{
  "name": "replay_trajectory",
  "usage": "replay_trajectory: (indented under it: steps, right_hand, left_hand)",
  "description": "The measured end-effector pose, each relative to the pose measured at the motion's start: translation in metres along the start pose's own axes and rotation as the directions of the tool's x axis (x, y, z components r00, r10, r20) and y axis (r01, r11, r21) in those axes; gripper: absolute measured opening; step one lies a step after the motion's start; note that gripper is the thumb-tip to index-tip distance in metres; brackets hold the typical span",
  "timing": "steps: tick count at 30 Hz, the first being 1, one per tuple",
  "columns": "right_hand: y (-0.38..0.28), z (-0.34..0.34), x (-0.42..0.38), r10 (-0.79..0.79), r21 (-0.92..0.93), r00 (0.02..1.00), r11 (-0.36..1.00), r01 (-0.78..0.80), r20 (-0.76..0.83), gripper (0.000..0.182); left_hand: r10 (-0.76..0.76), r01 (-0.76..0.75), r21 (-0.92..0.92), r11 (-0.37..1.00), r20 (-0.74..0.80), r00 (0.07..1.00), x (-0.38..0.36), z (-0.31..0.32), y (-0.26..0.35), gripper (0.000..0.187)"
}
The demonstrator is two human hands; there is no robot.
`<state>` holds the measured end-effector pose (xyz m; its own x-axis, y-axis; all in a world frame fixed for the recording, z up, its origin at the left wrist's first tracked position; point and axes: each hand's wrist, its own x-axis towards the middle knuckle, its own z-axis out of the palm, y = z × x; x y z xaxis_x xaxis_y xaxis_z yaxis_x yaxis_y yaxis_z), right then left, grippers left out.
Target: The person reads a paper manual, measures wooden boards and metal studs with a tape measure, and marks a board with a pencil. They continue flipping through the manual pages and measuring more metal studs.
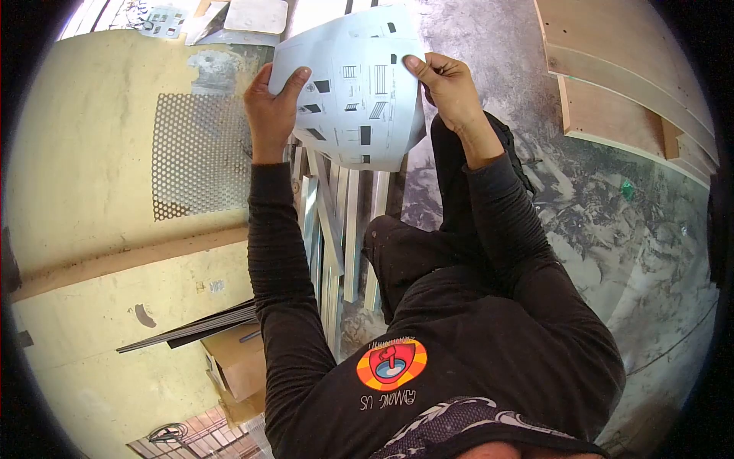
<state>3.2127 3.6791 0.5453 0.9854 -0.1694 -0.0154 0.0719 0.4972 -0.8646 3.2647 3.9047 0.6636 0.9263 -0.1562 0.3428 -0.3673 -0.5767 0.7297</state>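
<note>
Both my hands hold up a large printed sheet of paper with small drawings and dark blocks on it. My left hand grips its left edge, thumb on the front face and fingers behind. At the upper right edge, my right hand pinches the sheet between thumb and fingers. The paper bows slightly between them. Below and behind it, several long metal bars lie side by side, their far ends hidden by the sheet.
A perforated metal sheet lies on the yellowish surface to the left. More papers are at the top. Dark strips rest over a cardboard box at lower left. Wooden boards stand at upper right above the stained floor.
</note>
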Motion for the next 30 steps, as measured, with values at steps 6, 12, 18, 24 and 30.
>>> replay_trajectory:
  steps: [6,12,18,24,30]
  right_hand:
    - [-0.002,0.003,-0.001,-0.009,0.036,1.000,0.999,0.009,-0.019,0.027]
    - [0.001,0.000,0.001,0.007,0.008,1.000,1.000,-0.007,0.013,0.026]
    - [0.002,0.004,0.000,-0.008,0.027,1.000,1.000,0.008,-0.009,0.024]
    - [-0.012,0.010,-0.001,0.043,-0.042,0.999,0.998,-0.042,0.015,0.025]
    - [0.019,0.034,-0.001,-0.007,-0.377,0.971,0.921,0.099,0.238,0.029]
  left_hand:
    - [0.005,-0.005,-0.030,1.000,0.001,1.000,0.002,0.000,-0.004,0.029]
    - [0.006,-0.006,-0.036,0.999,0.009,1.000,0.002,0.001,-0.012,0.027]
    - [0.003,-0.003,-0.063,0.998,0.008,1.000,0.000,0.000,-0.013,0.025]
    - [-0.030,0.028,-0.039,0.999,-0.054,0.998,-0.008,-0.003,-0.007,0.025]
    - [-0.216,0.220,0.000,0.976,-0.189,0.958,-0.039,-0.023,-0.036,0.022]
